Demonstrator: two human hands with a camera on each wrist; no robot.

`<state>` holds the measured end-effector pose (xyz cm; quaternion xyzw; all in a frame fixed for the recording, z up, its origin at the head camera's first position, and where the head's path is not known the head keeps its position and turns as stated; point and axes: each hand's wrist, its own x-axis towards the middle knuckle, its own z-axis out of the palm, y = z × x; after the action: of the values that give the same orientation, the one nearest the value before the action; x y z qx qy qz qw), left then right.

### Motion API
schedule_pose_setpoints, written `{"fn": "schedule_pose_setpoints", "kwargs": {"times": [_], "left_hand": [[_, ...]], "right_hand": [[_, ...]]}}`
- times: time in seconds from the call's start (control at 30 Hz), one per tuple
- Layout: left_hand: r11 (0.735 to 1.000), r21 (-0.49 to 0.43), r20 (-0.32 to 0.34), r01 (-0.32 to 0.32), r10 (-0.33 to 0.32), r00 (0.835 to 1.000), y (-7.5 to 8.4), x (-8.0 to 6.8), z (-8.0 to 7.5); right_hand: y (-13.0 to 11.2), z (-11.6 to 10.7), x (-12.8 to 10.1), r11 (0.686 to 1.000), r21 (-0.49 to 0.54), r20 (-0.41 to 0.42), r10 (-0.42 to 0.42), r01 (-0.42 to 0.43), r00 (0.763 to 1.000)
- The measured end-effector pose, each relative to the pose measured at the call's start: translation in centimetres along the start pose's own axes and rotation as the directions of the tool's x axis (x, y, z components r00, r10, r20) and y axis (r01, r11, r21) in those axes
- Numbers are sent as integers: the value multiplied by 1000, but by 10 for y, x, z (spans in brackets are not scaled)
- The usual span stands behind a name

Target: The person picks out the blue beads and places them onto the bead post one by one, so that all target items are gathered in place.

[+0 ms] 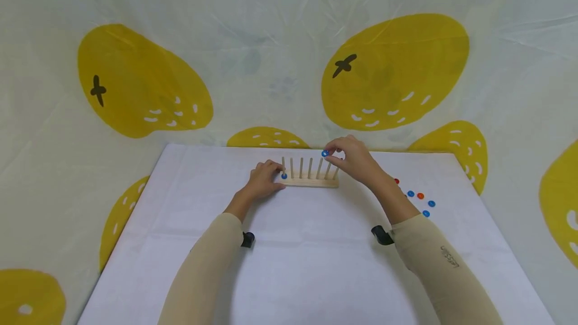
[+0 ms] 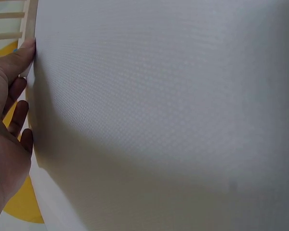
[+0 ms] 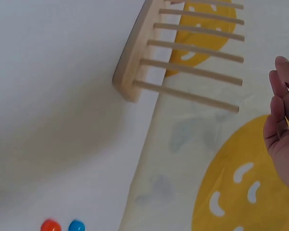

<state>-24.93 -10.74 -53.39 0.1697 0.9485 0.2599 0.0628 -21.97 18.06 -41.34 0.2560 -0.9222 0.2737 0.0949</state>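
Observation:
A wooden peg rack (image 1: 309, 181) with several upright pegs stands at the far middle of the white board (image 1: 289, 265). A blue bead (image 1: 283, 176) sits low on its leftmost peg. My left hand (image 1: 271, 174) grips the rack's left end; in the left wrist view the thumb (image 2: 24, 53) presses against the base. My right hand (image 1: 333, 156) pinches another blue bead (image 1: 324, 153) just above the tops of the right-hand pegs. The right wrist view shows the rack (image 3: 132, 57) from its end and my fingers (image 3: 279, 120), but the held bead is out of sight there.
Loose beads lie on the board to the right of the rack: a red one (image 1: 396, 181), an orange one (image 1: 420, 195) and blue ones (image 1: 431, 203). An orange bead (image 3: 50, 225) and a blue bead (image 3: 76, 225) show in the right wrist view. A lemon-print cloth (image 1: 393, 74) surrounds the board.

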Motion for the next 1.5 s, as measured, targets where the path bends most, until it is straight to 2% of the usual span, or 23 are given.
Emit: {"fn": "schedule_pose_setpoints", "kwargs": {"times": [0.13, 0.3, 0.63, 0.8, 1.13, 1.5], "left_hand": [[1000, -2, 8, 14, -14, 1000, 1, 0, 0], [1000, -9, 20, 25, -24, 1000, 1, 1, -1], [1000, -3, 24, -6, 6, 1000, -1, 6, -1], [1000, -5, 21, 0, 0, 1000, -2, 7, -2], [1000, -3, 21, 16, -16, 1000, -5, 6, 1], [1000, -1, 13, 20, -20, 1000, -4, 6, 2]], "right_hand": [[-8, 11, 12, 1000, 26, 32, 8, -9, 999], [-16, 27, 29, 999, 35, 42, -23, 21, 999], [-32, 48, 51, 999, 41, 75, -35, 32, 997], [-38, 59, 61, 998, 46, 93, -41, 37, 995], [-44, 75, 65, 999, 33, 143, 3, -8, 990], [-41, 83, 62, 1000, 8, 143, 19, -21, 990]]}}
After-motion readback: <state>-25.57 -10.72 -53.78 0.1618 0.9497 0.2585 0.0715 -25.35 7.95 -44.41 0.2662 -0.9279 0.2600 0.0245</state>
